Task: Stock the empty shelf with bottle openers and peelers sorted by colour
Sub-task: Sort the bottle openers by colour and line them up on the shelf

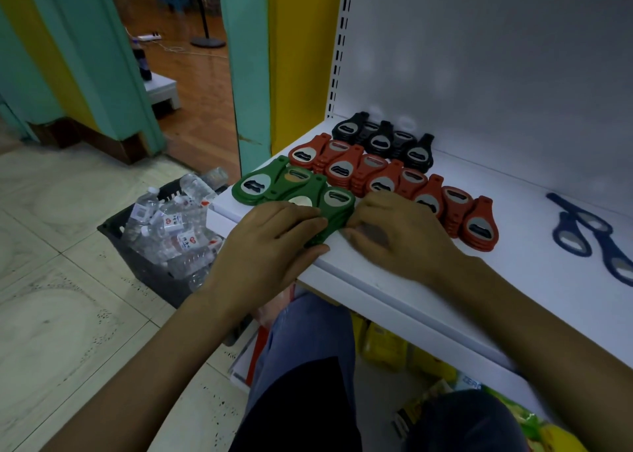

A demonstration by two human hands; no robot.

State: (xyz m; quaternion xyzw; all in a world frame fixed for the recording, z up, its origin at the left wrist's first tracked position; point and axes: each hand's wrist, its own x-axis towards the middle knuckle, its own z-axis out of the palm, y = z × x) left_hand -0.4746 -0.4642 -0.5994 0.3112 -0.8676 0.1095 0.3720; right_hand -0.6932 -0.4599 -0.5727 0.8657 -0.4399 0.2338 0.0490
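On the white shelf (513, 266) bottle openers lie in rows by colour: black openers (380, 140) at the back, red openers (394, 181) in the middle, green openers (274, 186) at the front left. My left hand (270, 246) and my right hand (400, 232) both hold the nearest stack of green openers (337, 208) at the shelf's front edge, one hand on each side of it. Part of that stack is hidden under my fingers. Several blue openers (575, 232) lie loose at the right of the shelf.
A dark crate (137, 256) of water bottles stands on the tiled floor left of the shelf. Yellow and green packets (387, 349) fill the lower shelf under my arms. A doorway (191, 74) opens at the back left.
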